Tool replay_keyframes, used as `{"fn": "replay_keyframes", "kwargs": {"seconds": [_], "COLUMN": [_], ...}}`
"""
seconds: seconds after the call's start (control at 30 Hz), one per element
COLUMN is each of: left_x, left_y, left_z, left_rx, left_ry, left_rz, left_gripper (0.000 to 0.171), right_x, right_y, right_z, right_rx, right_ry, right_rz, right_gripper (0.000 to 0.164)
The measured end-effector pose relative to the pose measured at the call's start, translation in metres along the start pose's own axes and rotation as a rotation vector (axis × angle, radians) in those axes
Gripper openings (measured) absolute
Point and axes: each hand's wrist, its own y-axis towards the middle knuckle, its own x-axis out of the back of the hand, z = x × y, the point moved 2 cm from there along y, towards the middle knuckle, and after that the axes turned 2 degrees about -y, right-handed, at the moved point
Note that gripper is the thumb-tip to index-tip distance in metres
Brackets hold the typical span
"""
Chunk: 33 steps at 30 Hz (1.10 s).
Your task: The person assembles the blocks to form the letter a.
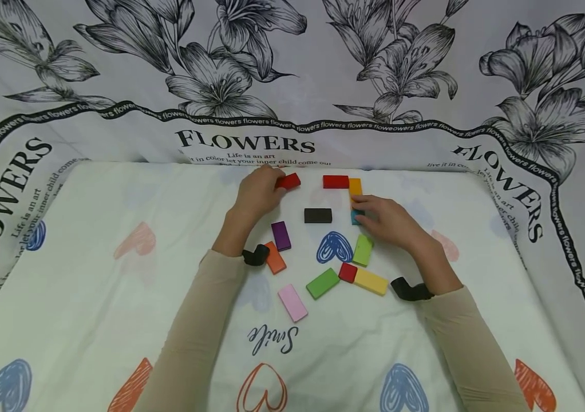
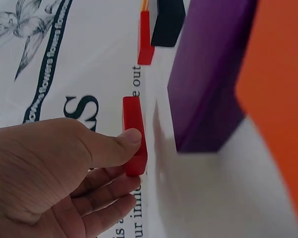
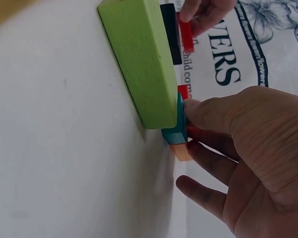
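- One red block (image 1: 288, 182) sat pinched in our left grip (image 1: 257, 194), apart from another red block (image 1: 336, 182).
- Our right grip (image 1: 384, 218) pinched the teal block (image 1: 357, 217) against the orange block (image 1: 355, 186); light pressure seemed best.
- We judged the black block (image 1: 318, 216) between our grips worth avoiding.

A white heart-print cloth (image 1: 91, 315) lies flat, scattered with blue hearts (image 1: 403, 386) and red hearts (image 1: 534, 384). Beyond its far edge and along both sides spreads a pale sheet (image 1: 318, 68) with black-line lilies (image 1: 217, 86), a wavy lettered band (image 1: 323, 127) and, nearest the cloth, "FLOWERS" lettering (image 1: 246, 141). Soft light falls over the cloth.
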Motion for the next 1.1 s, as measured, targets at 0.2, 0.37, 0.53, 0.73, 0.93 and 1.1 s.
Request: {"fn": "replay_keyframes", "kwargs": {"seconds": [0.2, 0.37, 0.53, 0.73, 0.93, 1.1], "left_x": [0.0, -0.002, -0.009, -0.012, -0.019, -0.023], "left_y": [0.003, 0.005, 0.011, 0.02, 0.026, 0.03], "left_z": [-0.008, -0.009, -0.014, -0.019, -0.028, -0.032], "left_rx": [0.0, -0.015, -0.059, -0.065, -0.067, -0.083], "left_ry": [-0.012, 0.003, 0.041, 0.087, 0.096, 0.117], "left_rz": [-0.003, 0.013, 0.055, 0.069, 0.126, 0.117], "left_gripper": [0.036, 0.035, 0.034, 0.033, 0.034, 0.031], "right_x": [0.003, 0.002, -0.001, -0.001, -0.001, 0.0], "right_y": [0.003, 0.006, 0.004, 0.004, 0.002, 0.001], "right_z": [0.0, -0.001, -0.005, -0.002, -0.002, -0.003], "right_rx": [0.034, 0.031, 0.021, 0.033, 0.014, 0.024], "right_ry": [-0.011, -0.005, 0.004, 0.014, 0.0, -0.005], "right_rz": [-0.021, -0.021, -0.018, -0.023, -0.011, -0.009], "right_gripper": [0.043, 0.044, 0.043, 0.043, 0.043, 0.043]}}
